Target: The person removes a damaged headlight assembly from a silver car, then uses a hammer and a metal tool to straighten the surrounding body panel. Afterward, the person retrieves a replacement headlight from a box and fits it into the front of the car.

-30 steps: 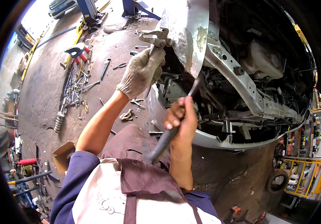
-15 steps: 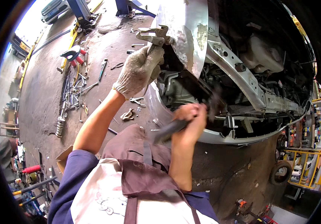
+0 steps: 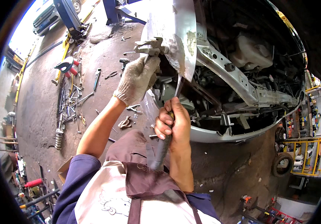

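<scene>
My left hand (image 3: 136, 82), in a pale knit work glove, is closed round a forked metal tool (image 3: 149, 48). Its exact kind does not show. That tool meets the edge of a silver car body panel (image 3: 184, 44) with scraped, chipped paint. Lower and to the right, my bare right hand (image 3: 175, 125) grips a hammer-like tool (image 3: 160, 153) by its dark handle. The metal shaft points up to the panel's lower corner; whether a head sits at its end I cannot tell.
The car's exposed front frame (image 3: 229, 71) and bumper edge (image 3: 220, 136) lie to the right. On the floor at left are scattered wrenches (image 3: 74, 99), pliers (image 3: 134, 108), a coil-spring strut (image 3: 59, 138) and a rag (image 3: 125, 122). A tyre (image 3: 282, 164) stands at far right.
My right hand, blurred before, is now sharp and a little to the left, the tool's shaft turned up toward the panel corner. The view has shifted slightly; my left hand keeps its hold.
</scene>
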Demonstrator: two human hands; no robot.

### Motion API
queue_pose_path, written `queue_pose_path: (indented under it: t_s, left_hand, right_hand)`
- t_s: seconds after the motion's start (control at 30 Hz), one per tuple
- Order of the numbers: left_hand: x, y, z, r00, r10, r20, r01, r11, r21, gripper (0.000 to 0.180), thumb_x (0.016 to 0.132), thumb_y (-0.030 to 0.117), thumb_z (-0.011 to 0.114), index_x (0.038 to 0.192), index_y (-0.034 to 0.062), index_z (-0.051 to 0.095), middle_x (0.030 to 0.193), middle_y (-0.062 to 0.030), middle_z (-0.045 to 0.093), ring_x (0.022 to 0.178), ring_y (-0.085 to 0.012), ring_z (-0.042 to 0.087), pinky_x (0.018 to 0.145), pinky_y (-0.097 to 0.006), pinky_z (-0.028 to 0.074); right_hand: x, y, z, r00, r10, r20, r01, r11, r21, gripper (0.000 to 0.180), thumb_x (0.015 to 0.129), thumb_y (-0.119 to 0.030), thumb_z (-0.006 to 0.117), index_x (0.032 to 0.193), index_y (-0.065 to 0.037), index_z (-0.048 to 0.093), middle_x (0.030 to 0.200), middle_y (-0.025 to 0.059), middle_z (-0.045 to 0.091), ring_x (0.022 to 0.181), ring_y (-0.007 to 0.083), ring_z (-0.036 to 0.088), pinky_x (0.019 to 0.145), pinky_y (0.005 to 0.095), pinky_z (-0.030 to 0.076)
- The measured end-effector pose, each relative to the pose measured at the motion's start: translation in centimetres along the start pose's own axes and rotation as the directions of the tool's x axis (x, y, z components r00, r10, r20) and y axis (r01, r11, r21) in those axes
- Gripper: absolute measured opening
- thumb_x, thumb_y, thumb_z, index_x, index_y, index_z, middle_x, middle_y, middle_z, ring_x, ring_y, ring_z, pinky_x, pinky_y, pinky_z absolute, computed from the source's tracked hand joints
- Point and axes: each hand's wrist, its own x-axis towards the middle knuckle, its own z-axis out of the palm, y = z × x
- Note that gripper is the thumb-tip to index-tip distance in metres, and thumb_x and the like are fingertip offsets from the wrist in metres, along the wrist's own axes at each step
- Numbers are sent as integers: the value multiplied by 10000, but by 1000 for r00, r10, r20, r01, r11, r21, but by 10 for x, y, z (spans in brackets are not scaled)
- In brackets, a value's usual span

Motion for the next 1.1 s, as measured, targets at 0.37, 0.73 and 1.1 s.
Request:
queue_pose_path:
  t_s: [0.37,0.73,1.1]
  left_hand:
    - [-1,-11,-2,988,153,-31,-151,987,59,262,1002,277,556,910,45,636,704,46,542,583,-35,430,503,-231,350]
    - [11,24,5,1000,-23,13,22,995,100,315,995,335,566,923,41,652,643,46,514,548,-37,429,486,-236,346]
    - [15,22,-7,991,132,36,-137,929,343,326,996,330,536,994,18,633,641,-29,532,592,-87,485,549,-296,428]
  right_hand:
    - [14,4,-58,844,-293,-449,382,916,121,321,1024,-324,451,771,-128,437,576,-24,389,439,89,378,409,267,345]
    - [10,-14,-6,996,-45,-73,50,997,63,357,1023,-412,463,831,-111,443,585,-9,345,382,101,339,335,287,326]
    - [10,-22,-63,914,-203,-352,274,948,163,290,1048,-340,416,868,-118,464,618,-37,386,450,77,355,417,260,327]
